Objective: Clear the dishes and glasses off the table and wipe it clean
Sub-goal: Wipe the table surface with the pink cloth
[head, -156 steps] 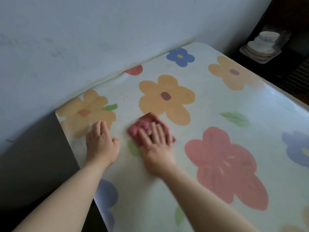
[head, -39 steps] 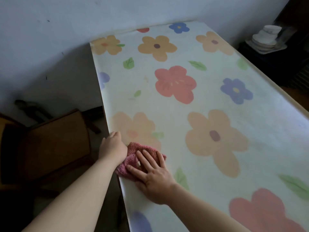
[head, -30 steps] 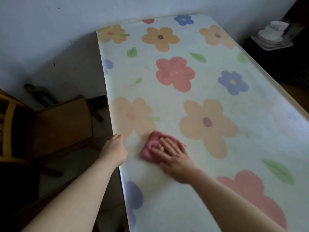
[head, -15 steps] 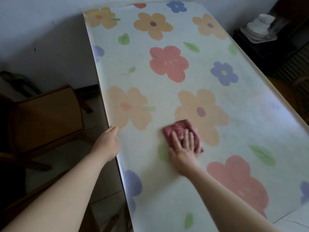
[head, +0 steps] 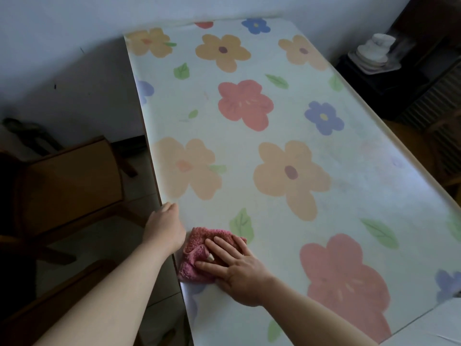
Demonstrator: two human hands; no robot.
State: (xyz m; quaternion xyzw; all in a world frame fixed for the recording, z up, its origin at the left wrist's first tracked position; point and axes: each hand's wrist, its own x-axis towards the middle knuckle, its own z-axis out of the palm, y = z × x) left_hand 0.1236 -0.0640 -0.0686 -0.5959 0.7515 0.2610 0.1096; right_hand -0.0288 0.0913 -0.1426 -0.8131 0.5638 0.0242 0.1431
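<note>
A long table point(head: 374, 196) covered in a pale cloth with big printed flowers fills the view, with no dishes on it. A crumpled pink cloth point(head: 197, 248) lies at the table's near left edge. My right hand point(head: 237, 268) presses flat on the pink cloth, fingers spread and pointing left. My left hand point(head: 164, 228) rests loosely curled at the table's left edge, touching the cloth's left side and holding nothing.
A stack of white dishes point(head: 374, 53) sits on a dark low shelf point(head: 399, 86) beyond the table's far right corner. A wooden chair point(head: 67, 181) stands left of the table. A wall runs behind. A white surface point(head: 436, 325) adjoins the near right corner.
My right hand has swept the pink cloth from the table's middle back left to the edge beside my left hand. The left hand has stayed at the edge.
</note>
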